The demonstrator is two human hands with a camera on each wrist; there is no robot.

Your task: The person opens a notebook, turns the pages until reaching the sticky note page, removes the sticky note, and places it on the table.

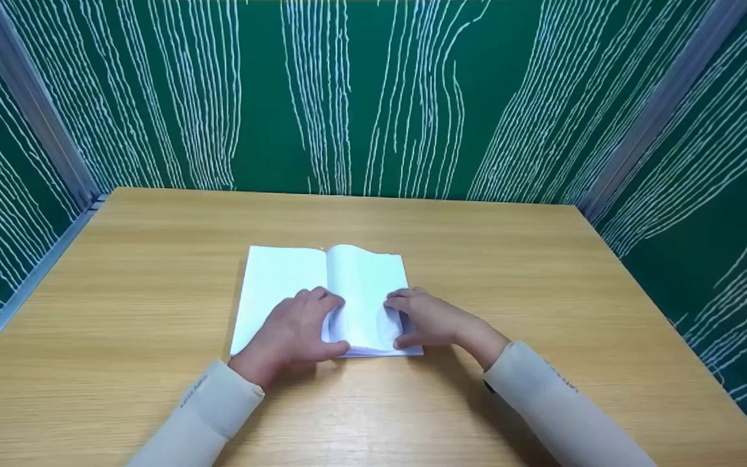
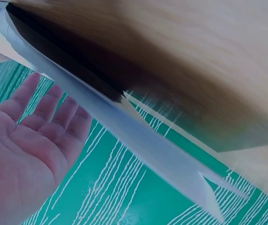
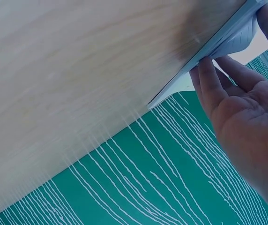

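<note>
An open book point(image 1: 289, 272) with blank white pages lies on the table, its right-hand pages bulging up beside the spine. My left hand point(image 1: 299, 327) rests over the lower part of the left page, thumb and fingertips reaching to the spine. In the left wrist view its fingers point(image 2: 47, 103) are extended and loosely spread, touching the paper. At the right edge, my right hand point(image 1: 428, 318) holds a page point(image 3: 237, 42) between its bent fingers and thumb, and the page curls up there. Some of the right fingertips are hidden against the paper in the right wrist view.
The wooden table point(image 1: 497, 259) has a straight far edge behind the book. Green panels with white wavy lines point(image 1: 263, 97) stand around its back and sides, joined by grey metal posts point(image 1: 659, 97). Light sleeves point(image 1: 211, 415) cover both forearms.
</note>
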